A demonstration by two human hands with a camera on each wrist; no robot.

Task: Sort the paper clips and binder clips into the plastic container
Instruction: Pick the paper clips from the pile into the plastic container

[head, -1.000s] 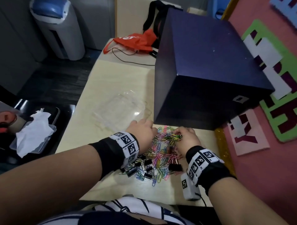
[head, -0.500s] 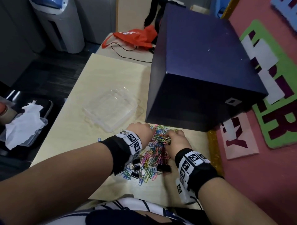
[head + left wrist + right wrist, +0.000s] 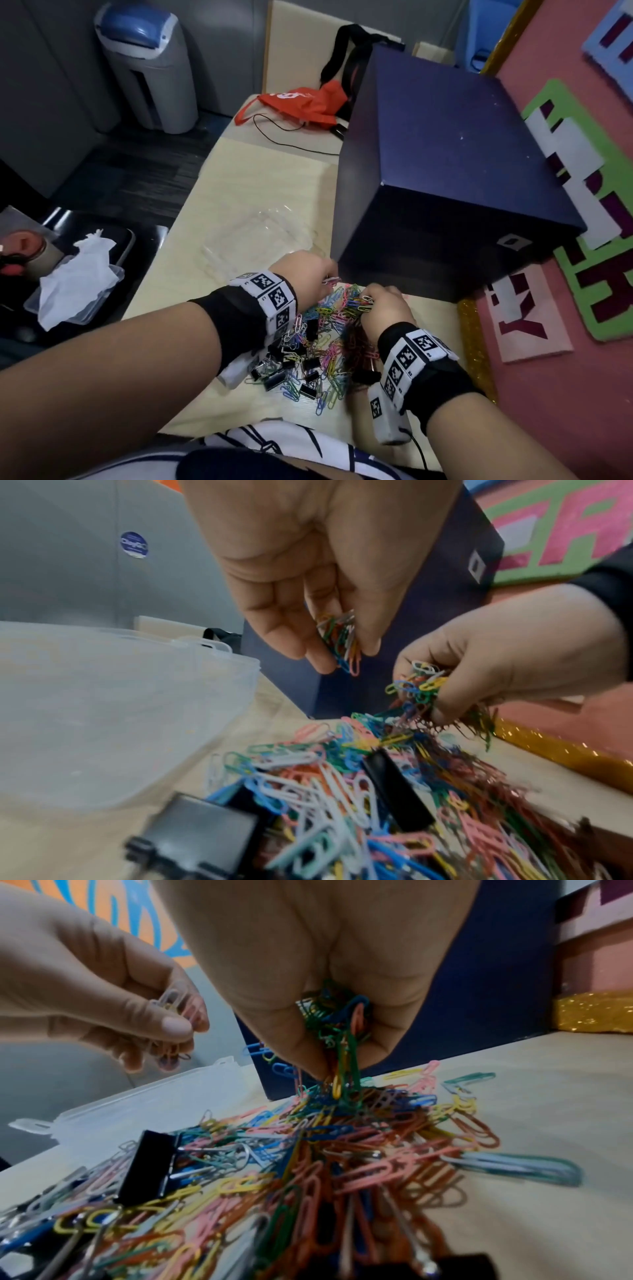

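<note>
On the pale wooden worktop (image 3: 246, 192), just in front of the person, lies a heap of coloured paper clips (image 3: 334, 329) mixed with black binder clips (image 3: 274, 378); the binder clips sit mostly on the near side of the heap. Over the far edge of it the left hand (image 3: 305, 277) has its grip pinched on a small bundle of paper clips (image 3: 341, 642), held between thumb and fingertips clear of the pile. Just beside it, the right hand (image 3: 385, 310) has its grip clenched around a larger tangled bunch of paper clips (image 3: 337, 1031), whose lower strands hang down into the heap. The two hands are close together but not touching. To the left of the heap and a little beyond it sits the clear plastic container (image 3: 253, 240), lying flat on the worktop near the left hand; whether anything lies inside it cannot be told. Directly behind the heap stands a large dark blue box (image 3: 445, 164), its near corner close to both hands. Farther back on the worktop lies an orange bag (image 3: 301, 102) with a thin black cable (image 3: 284, 144) trailing beside it. A pink board with cut-out letters (image 3: 582, 240) runs along the right side.
</note>
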